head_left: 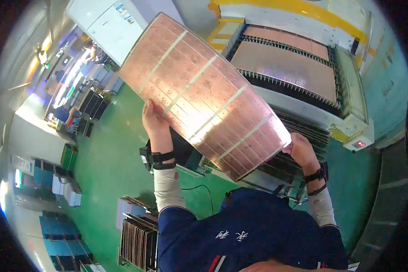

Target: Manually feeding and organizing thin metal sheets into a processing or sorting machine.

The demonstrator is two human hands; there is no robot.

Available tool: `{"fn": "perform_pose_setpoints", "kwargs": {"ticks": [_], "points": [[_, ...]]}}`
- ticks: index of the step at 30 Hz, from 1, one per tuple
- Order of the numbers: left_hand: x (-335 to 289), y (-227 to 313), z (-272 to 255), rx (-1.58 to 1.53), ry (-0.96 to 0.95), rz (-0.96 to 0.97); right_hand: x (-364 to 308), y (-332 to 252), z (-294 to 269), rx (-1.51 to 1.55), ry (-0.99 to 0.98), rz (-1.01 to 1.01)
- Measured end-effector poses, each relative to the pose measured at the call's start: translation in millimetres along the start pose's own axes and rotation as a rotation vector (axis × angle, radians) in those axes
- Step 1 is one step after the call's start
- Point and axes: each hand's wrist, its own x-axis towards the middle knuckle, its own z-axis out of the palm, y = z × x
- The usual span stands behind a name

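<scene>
A large copper-coloured panel (201,93), thin and rectangular with pale stripes across it and small marks, is held up tilted in front of me. My left hand (157,124) grips its lower left edge, fingers partly hidden behind the sheet. At the right corner, my right hand (301,150) pinches the panel between thumb and fingers. Light glares off the middle of the copper face. Beyond the panel, a roller conveyor machine (360,102) carries similar flat copper sheets (279,63). Both wrists wear black straps over pale sleeves.
A slotted rack (303,131) stands below the conveyor, partly hidden by the panel. Several upright panels fill another rack (138,242) at lower left. A white cabinet (109,29) is at the far left. A cable (208,192) lies on the green floor (109,149). Blue stacks (63,231) line the left.
</scene>
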Motion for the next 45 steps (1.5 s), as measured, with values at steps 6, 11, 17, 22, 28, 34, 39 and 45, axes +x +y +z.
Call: {"fn": "perform_pose_setpoints", "kwargs": {"ticks": [6, 11, 17, 22, 28, 34, 39, 45], "points": [[1, 7, 6, -0.106, -0.114, 0.071, -15, 12, 16, 0.012, 0.005, -0.066], [-15, 23, 25, -0.187, -0.140, 0.016, -18, 26, 12, 0.033, 0.044, -0.125], [-29, 32, 45, -0.193, -0.069, -0.054, -45, 22, 1, 0.096, 0.147, -0.175], [-69, 50, 58, -0.284, -0.335, -0.091, -74, 16, -4, 0.130, 0.278, -0.278], [-86, 13, 65, -0.360, -0.400, -0.256, -81, -5, -40, -0.097, 0.175, -0.385], [-107, -7, 82, -0.514, -0.341, -0.303, -124, 6, 8, 0.441, -0.059, -0.252], [-108, -20, 75, -0.539, -0.314, -0.245, -143, 11, 26, 0.594, -0.167, -0.302], [-144, 9, 87, -0.421, -0.316, -0.202, -155, 32, -21, -0.263, 0.166, -0.400]]}}
